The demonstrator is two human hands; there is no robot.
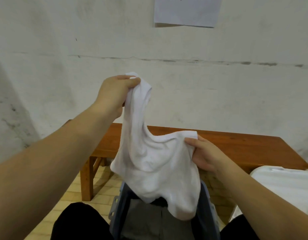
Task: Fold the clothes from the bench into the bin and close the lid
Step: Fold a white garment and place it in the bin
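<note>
The left hand (115,91) is raised in front of the wall, its grip pinched tight on one shoulder strap of a white sleeveless top (153,163), with the thumb pressing the bunched cloth against the fingers. The right hand (204,154) sits lower and further right, its grip closed on the other strap, thumb on top of the fabric. Between the two hands the white sleeveless top hangs slack and wrinkled, its neckline sagging in a curve and its lower hem drooping down over the open bin (207,201). The bin, blue-grey, stands on the floor between the person's knees, which are in black trousers, and a grey garment (144,220) already lies inside it. Behind the cloth runs the wooden bench, its tabletop (236,144) showing bare brown wood to the right of the right hand. A white lid (286,184) lies at the right edge, near the end of the bench. A sheet of paper (186,11) is fixed to the pale wall (63,49) above.
</note>
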